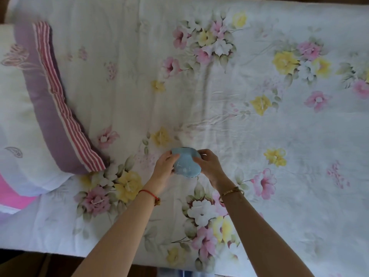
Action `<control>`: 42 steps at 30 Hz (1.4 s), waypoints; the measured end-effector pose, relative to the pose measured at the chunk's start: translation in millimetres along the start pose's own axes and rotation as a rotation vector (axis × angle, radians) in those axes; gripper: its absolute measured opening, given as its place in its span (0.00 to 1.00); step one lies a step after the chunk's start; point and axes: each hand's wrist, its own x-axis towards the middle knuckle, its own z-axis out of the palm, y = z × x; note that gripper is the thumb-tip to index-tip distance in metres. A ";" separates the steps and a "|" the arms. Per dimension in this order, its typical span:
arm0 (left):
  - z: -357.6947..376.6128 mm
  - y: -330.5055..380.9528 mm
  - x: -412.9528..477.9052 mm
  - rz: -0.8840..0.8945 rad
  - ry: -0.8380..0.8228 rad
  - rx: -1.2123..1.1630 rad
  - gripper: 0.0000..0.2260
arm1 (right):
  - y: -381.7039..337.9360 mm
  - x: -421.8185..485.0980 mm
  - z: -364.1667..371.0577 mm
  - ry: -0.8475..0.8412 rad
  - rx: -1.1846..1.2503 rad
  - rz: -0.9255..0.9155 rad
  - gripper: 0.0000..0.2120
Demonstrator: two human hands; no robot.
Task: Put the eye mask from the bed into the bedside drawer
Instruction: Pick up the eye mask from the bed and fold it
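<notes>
A light blue eye mask (186, 163) is held just above the floral bed sheet (239, 116), folded or bunched between both hands. My left hand (164, 167) grips its left side, fingers curled over the top edge. My right hand (209, 164) grips its right side. A red string bracelet is on the left wrist and a gold bangle on the right. The bedside drawer is not in view.
A white pillow (22, 120) with a purple and red-striped border lies at the left of the bed. A pink patch shows at the lower left. The bed's near edge (119, 254) runs along the bottom, with dark floor below it.
</notes>
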 end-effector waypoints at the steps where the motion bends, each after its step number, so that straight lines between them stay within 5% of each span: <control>1: -4.3 -7.6 4.8 -0.001 0.009 0.040 0.17 | 8.3 3.6 2.5 0.019 -0.049 -0.009 0.13; 11: -28.6 -34.5 20.5 0.128 0.107 0.241 0.26 | 39.6 13.2 7.9 0.285 -0.281 -0.202 0.18; 23: -35.2 -29.2 21.1 0.142 0.066 0.239 0.26 | 27.7 18.7 46.5 -0.038 -0.206 -0.023 0.18; 30: -36.5 -30.5 28.9 0.072 0.077 0.233 0.23 | 33.9 25.6 43.2 0.229 -0.564 -0.220 0.18; 34: -30.2 -32.2 30.3 0.078 0.078 0.280 0.23 | 41.5 28.6 43.5 0.275 -0.704 -0.177 0.24; 42: -40.0 -25.3 12.0 0.076 0.063 0.197 0.19 | 27.3 28.0 40.5 0.106 -0.227 0.091 0.21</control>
